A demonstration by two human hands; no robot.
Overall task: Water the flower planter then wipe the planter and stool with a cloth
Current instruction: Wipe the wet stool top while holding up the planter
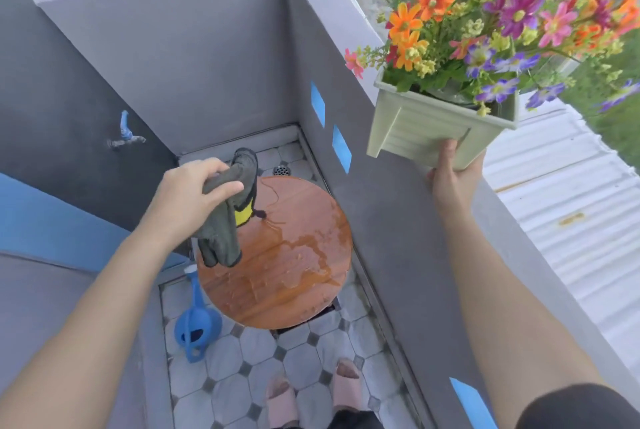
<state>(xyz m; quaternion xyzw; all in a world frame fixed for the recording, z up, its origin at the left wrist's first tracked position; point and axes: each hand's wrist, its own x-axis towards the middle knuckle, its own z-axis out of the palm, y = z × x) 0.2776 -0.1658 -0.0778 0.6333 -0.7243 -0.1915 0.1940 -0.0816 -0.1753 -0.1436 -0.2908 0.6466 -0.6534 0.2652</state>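
My right hand (pixel 453 172) holds up a pale green planter (pixel 422 131) from below, lifted above the grey wall at the right. Colourful flowers (pixel 502 13) fill it. A dark grey cloth (pixel 225 217) with a yellow patch hangs from my left hand (pixel 194 193), over the left part of the round brown wooden stool (pixel 294 255). Puddles of water lie on the stool's top. The stool's legs are hidden beneath its seat.
A blue watering can (pixel 195 324) stands on the tiled floor (pixel 249 380) left of the stool. A tap (pixel 126 138) sticks out of the left wall. Grey walls (pixel 214 58) enclose the narrow space. A floor drain (pixel 281 170) lies behind the stool. My feet in pink slippers (pixel 311 390) are at the bottom.
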